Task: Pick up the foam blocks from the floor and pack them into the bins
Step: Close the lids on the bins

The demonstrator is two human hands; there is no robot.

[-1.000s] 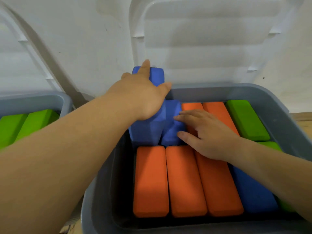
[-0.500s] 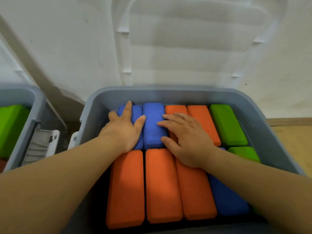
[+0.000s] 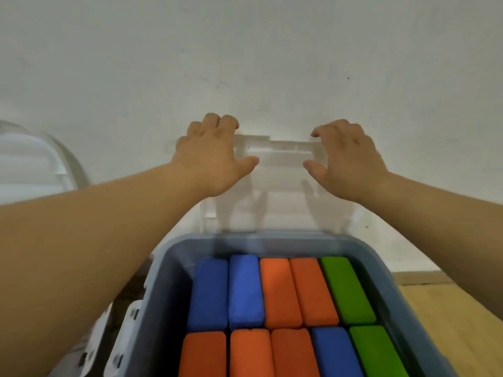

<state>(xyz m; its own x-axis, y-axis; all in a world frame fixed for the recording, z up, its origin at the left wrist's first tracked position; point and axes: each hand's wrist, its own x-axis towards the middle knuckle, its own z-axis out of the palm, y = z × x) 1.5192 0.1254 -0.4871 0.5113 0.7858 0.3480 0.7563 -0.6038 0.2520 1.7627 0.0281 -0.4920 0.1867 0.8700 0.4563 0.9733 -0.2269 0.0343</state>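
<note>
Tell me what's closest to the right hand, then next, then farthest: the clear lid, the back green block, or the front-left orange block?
1. clear lid: the right hand grips its top edge, up behind the bin.
2. back green block: right end of the far row, below that hand.
3. front-left orange block: near row, left corner, farthest away.

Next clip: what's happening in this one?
A person has both hands up on the clear lid of the grey bin. The left hand and the right hand grip its top edge, one near each corner. The lid stands open against the wall, not yet lowered. The bin holds foam blocks lying flat in two rows: blue, orange and green. The person is probably about to close the lid.
</note>
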